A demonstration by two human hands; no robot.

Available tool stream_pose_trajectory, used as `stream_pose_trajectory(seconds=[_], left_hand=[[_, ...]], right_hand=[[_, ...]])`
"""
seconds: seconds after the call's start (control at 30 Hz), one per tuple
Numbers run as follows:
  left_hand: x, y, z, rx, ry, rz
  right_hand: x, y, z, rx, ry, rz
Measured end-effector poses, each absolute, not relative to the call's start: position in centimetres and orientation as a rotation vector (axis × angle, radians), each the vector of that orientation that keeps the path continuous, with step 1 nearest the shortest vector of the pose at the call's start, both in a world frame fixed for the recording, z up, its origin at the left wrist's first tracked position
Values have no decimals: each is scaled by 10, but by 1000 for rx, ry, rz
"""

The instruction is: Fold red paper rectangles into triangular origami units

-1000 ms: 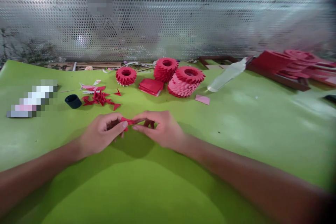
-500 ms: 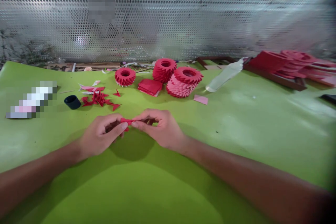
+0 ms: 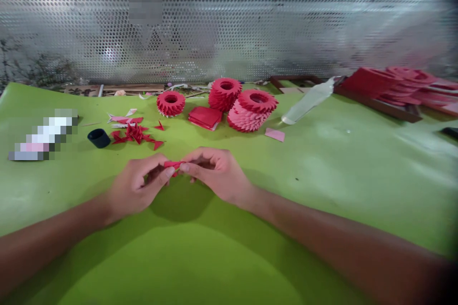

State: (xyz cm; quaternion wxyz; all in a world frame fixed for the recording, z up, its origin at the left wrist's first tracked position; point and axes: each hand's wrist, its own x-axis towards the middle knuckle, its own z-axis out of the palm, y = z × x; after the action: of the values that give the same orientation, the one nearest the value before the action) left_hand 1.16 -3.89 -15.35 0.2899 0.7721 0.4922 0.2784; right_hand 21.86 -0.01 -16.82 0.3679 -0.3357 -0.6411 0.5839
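— From the head view, where is the paper (image 3: 172,165)?

— Between the two hands, over the table (image 3: 229,262). It's a small red folded strip, lying roughly crosswise from one set of fingers to the other.

— How does the left hand (image 3: 138,183) have it?

— In a pinch. The thumb lies along the near side, its tip against the paper, and the forefinger goes round the far side. A bit of red also shows just right of that thumb tip.

— And the right hand (image 3: 225,176)?

— Pinching too, with thumb and forefinger tips pressed together on the right end. The other fingers curl behind; I can't tell whether any of them touch the paper.

— Do the thumbs meet?

— No, they're just apart.

— What's around?

— Beyond the left hand, a pile (image 3: 134,133) of red pieces, with a dark cylinder (image 3: 98,138) just beside it. Past the fingers, a small ring (image 3: 171,104), then a red stack (image 3: 204,118), a red roll (image 3: 224,95) and a pink roll (image 3: 248,116). A pink slip (image 3: 275,134) and a clear bottle (image 3: 308,101) are to the right.
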Motion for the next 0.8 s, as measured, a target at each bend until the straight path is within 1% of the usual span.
stream_pose_trajectory(seconds=[0.2, 0.37, 0.8], left_hand=[[13, -40, -161, 2099, 1297, 1033], [13, -38, -161, 2178, 1286, 975], [9, -38, -159, 2113, 1321, 933]], right_hand=[[217, -2, -167, -889, -1674, 1446], [218, -4, -165, -847, -1736, 1373], [221, -3, -172, -904, -1806, 1345]])
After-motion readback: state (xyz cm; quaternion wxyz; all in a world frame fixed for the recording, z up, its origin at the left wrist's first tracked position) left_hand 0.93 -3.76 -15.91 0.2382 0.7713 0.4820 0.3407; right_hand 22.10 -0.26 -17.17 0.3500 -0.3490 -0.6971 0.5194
